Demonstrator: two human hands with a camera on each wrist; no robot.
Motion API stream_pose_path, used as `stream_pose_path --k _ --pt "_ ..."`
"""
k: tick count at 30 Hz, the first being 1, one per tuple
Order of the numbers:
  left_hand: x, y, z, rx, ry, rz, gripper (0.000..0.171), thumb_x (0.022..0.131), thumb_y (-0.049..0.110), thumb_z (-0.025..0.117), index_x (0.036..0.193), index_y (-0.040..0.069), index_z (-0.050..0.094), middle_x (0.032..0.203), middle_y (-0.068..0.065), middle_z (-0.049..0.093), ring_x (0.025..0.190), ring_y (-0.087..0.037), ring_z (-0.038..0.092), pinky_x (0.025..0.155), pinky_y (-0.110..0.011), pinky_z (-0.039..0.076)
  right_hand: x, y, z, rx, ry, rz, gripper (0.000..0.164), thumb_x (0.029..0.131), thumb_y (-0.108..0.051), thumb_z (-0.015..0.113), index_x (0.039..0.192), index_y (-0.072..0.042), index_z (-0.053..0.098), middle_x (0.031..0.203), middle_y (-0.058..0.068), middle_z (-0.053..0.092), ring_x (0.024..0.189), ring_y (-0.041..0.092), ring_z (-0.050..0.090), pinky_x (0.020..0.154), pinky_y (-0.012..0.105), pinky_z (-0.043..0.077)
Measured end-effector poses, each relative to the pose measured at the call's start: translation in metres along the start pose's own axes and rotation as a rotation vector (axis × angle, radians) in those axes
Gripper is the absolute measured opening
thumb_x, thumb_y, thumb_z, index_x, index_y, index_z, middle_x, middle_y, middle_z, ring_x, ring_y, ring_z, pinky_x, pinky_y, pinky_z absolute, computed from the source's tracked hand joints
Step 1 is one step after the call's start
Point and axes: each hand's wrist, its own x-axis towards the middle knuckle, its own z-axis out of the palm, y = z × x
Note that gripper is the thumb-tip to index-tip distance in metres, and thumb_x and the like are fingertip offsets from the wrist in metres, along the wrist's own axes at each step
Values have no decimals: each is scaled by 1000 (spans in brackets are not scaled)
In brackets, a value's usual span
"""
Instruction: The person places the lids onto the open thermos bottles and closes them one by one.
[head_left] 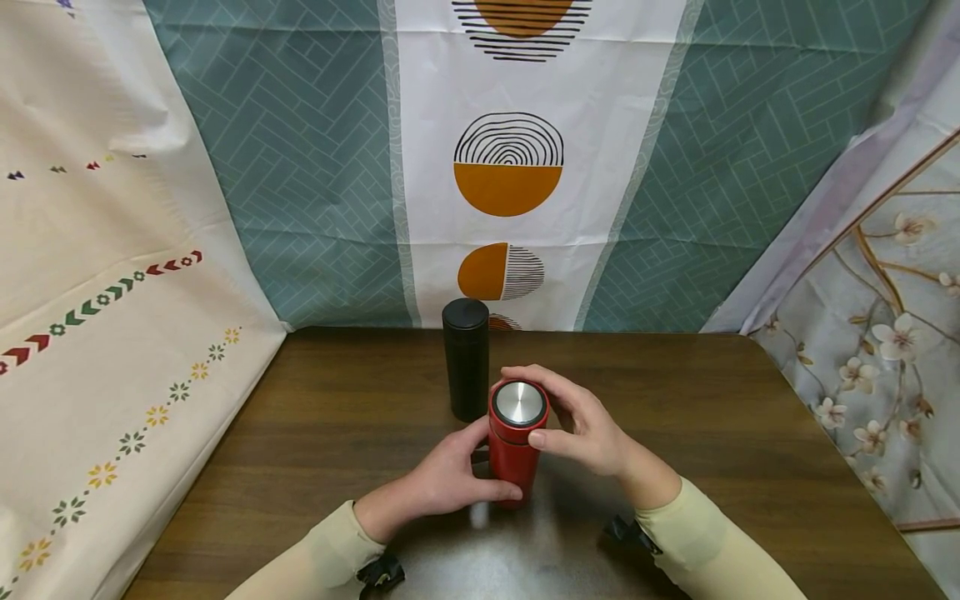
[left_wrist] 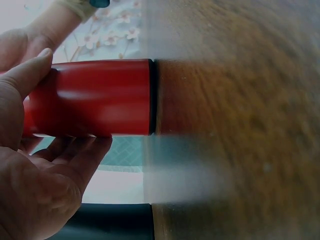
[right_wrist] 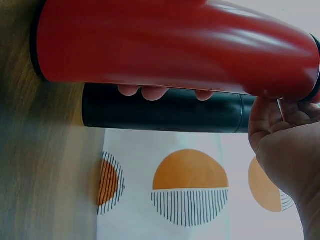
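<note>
Red vacuum flask: upright on the wooden table, between our two hands.
Left hand: clamped round the flask's lower body, thumb in front, fingers behind.
Right hand: curled round the upper end, thumb near the seam under the silver-topped lid.
Black flask: upright, just beyond our left hand.
Step at the flask: we judge it a two-handed grip, lid in place.
Next move: probably calls for us to brace with the left and twist with the right.
</note>
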Motion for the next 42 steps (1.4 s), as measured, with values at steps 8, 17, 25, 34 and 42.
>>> stream_pose_path --k 8,17,25,34,42 --pt "0 0 0 1 0 5 72 90 34 96 151 34 58 141 15 69 135 -14 64 117 -46 53 1 0 -1 -43 28 10 64 92 4 75 153 -1 57 145 16 66 133 30 63 120 39 47" --pt "1 -1 0 -5 -4 9 73 90 31 97 151 36 57 142 18 67 135 -12 63 118 -47 52 1 -1 0 -85 78 49 64 88 -1 85 146 -7 60 139 12 66 126 30 64 113 38 53" --pt "1 -1 0 3 -2 15 74 89 33 97 151 36 57 144 17 67 136 -13 63 119 -48 51 1 -1 2 -124 117 79 67 82 -4 92 141 -10 59 135 9 65 120 28 66 105 37 57" --pt "1 0 0 13 8 40 74 89 35 97 152 33 58 144 14 68 136 -14 64 118 -48 52 1 -2 6 -157 147 82 74 78 -2 97 139 -9 56 134 9 65 117 27 65 100 35 57" --pt "1 -1 0 15 0 22 75 89 34 97 153 35 57 144 16 67 137 -13 63 118 -48 52 0 -1 5 -153 123 87 78 87 -22 97 150 -10 53 137 9 65 124 28 64 108 37 55"
